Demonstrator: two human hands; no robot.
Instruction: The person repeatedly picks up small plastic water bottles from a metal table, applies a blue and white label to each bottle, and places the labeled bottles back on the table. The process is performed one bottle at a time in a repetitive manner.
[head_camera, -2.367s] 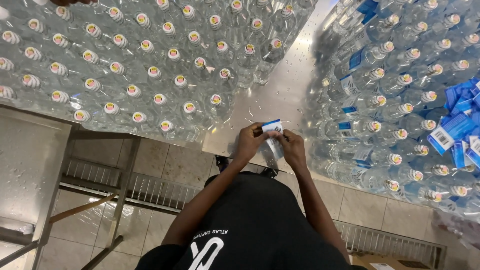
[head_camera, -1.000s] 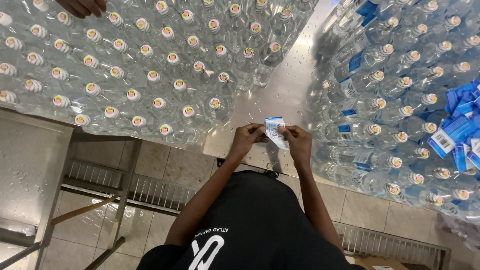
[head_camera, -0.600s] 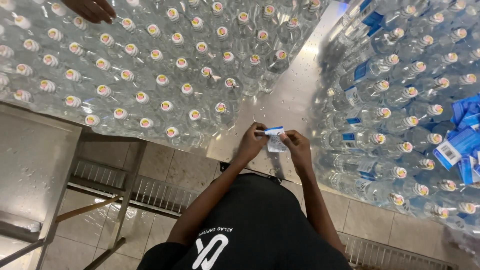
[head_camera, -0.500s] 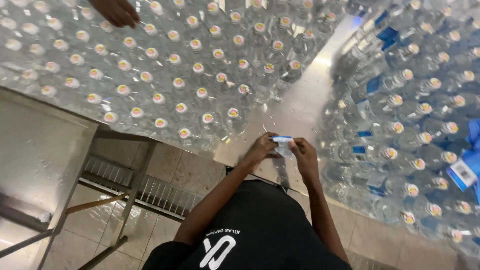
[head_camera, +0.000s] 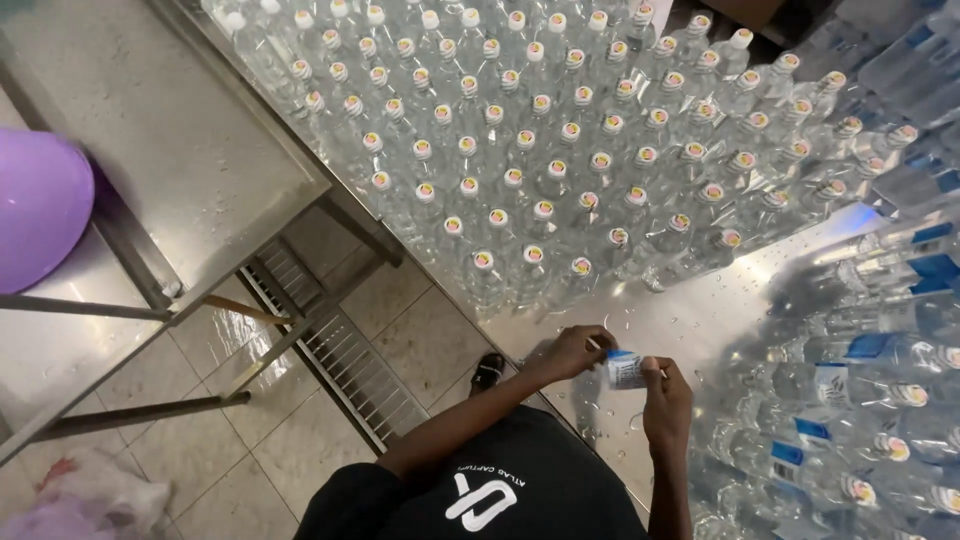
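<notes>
Between both hands' fingertips: blue-and-white label (head_camera: 626, 369) | left hand (head_camera: 575, 350) and right hand (head_camera: 667, 392) pinch its ends | advice: keep it stretched flat, level against clear bottle (head_camera: 610, 400) below.

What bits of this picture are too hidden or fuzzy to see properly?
1. Head view: the bottle under the blue and white label is see-through against the shiny table; its shape is unclear.
2. Left hand and right hand: their fingers cover the label's edges.
3. Purple round thing: cut off by the left edge.
4. Labelled bottles at right: blurred, cut off.
</notes>
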